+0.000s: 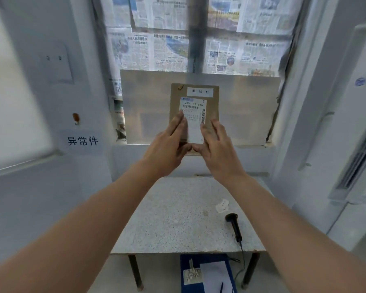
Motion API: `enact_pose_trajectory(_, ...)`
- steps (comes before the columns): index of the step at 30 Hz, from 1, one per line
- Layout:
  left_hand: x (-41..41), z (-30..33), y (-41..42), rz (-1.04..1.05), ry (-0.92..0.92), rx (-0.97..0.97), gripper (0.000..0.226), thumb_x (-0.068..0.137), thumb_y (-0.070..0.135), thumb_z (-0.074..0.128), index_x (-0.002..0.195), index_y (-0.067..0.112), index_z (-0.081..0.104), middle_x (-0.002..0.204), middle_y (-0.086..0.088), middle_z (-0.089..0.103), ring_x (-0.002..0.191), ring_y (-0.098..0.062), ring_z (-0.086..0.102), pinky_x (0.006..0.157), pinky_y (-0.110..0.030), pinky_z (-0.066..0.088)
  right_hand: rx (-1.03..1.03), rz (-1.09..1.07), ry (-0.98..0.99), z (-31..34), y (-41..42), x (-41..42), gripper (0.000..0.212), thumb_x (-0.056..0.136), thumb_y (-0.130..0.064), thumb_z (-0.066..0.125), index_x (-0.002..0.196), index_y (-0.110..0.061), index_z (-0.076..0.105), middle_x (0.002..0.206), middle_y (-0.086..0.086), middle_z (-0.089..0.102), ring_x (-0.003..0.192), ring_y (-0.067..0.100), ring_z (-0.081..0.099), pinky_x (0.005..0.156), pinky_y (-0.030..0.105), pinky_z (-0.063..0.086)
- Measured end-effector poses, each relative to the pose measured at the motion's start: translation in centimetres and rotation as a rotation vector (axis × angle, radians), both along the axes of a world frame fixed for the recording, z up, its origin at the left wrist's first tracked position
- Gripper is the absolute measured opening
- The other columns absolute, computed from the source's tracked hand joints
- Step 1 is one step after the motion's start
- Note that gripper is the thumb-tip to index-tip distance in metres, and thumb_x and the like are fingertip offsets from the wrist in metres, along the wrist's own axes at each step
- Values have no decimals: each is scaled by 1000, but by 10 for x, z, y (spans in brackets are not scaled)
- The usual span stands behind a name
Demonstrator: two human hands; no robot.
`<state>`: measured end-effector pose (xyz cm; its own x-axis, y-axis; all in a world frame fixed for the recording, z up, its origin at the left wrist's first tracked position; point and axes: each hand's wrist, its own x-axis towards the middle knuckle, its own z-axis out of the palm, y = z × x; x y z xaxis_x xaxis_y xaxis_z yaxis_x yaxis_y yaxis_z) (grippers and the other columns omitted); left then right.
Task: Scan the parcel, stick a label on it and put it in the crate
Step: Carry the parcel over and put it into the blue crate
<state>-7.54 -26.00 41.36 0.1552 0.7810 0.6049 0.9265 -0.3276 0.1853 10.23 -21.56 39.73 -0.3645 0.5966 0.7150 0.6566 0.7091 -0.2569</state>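
Observation:
I hold a flat brown parcel (212, 115) upright at arm's length in front of the window. A white shipping label (193, 123) with barcodes covers its middle, and a small white strip label (200, 91) with printed characters sits near its top edge. My left hand (169, 149) grips the parcel's lower left, fingers lying flat over the shipping label's left edge. My right hand (218, 149) grips the lower right, fingers spread on the brown face beside the label. Both thumbs meet under the bottom edge.
A speckled stone table (173, 220) stands below my arms. A black handheld scanner (234, 226) with a cable lies at its right front, a crumpled white scrap (222, 205) behind it. A blue container (207, 273) with white paper sits under the front edge. Walls stand close on both sides.

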Motion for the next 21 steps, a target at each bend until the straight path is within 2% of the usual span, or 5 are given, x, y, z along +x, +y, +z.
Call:
enact_pose_trajectory(3, -7, 15, -16, 46, 16, 33, 79, 98, 31, 62, 160, 5, 20, 172, -3, 6, 141, -40, 42, 110, -54, 44, 42, 70, 28, 14, -9, -7, 57, 95, -17, 74, 142, 9, 55, 150, 35, 46, 141, 48, 46, 105, 61, 50)
enact_pose_trajectory(7, -16, 31, -39, 135, 29, 55, 80, 97, 31, 63, 160, 7, 20, 171, -2, 8, 140, -41, 43, 108, -55, 45, 80, 169, 51, 25, -16, -21, 55, 97, -15, 72, 143, 8, 55, 152, 33, 45, 143, 46, 44, 106, 60, 50)
enact_pose_trajectory(11, -24, 35, -69, 225, 7, 79, 81, 95, 18, 64, 161, 9, 18, 171, 1, 8, 146, -36, 38, 113, -53, 41, 100, 292, 78, 30, -24, -38, 56, 97, -17, 72, 145, 6, 54, 154, 31, 44, 144, 44, 45, 108, 57, 49)
enact_pose_trajectory(18, -52, 27, -138, 462, -18, 69, 80, 93, 10, 62, 161, 12, 19, 171, 0, 10, 135, -40, 49, 106, -55, 46, 88, 521, 85, 18, -60, -93, 57, 92, -12, 77, 141, 8, 57, 148, 32, 50, 141, 46, 47, 105, 59, 50)
enact_pose_trajectory(21, -70, 22, -175, 559, -35, 65, 78, 95, 12, 61, 161, 13, 20, 171, 2, 10, 135, -40, 48, 108, -53, 46, 48, 635, 94, 12, -82, -124, 56, 95, -16, 73, 143, 7, 55, 152, 32, 46, 144, 45, 43, 111, 60, 47)
